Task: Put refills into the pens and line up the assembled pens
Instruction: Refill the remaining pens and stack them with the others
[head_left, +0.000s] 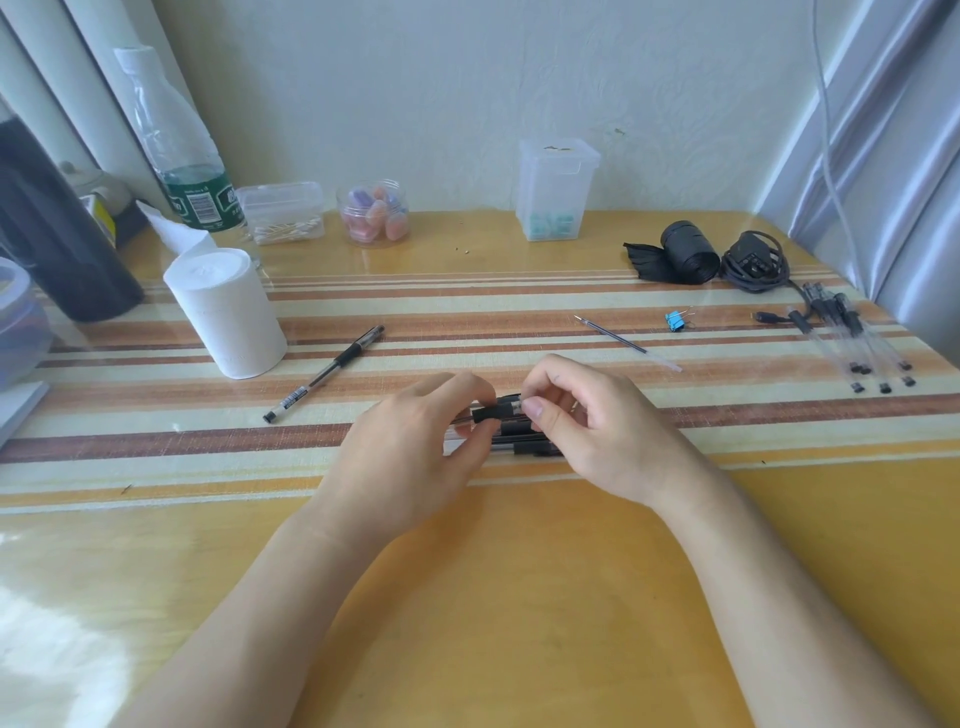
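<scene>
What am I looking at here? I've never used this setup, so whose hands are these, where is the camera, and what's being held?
There is no machine: a person works with bare hands, filmed by one head-worn camera looking down. The left hand and right hand together pinch a black pen part over a small pile of pens. On the striped table lie a finished pen at left, a loose refill, a blue binder clip, and clear pens at right. A tissue roll stands at left.
</scene>
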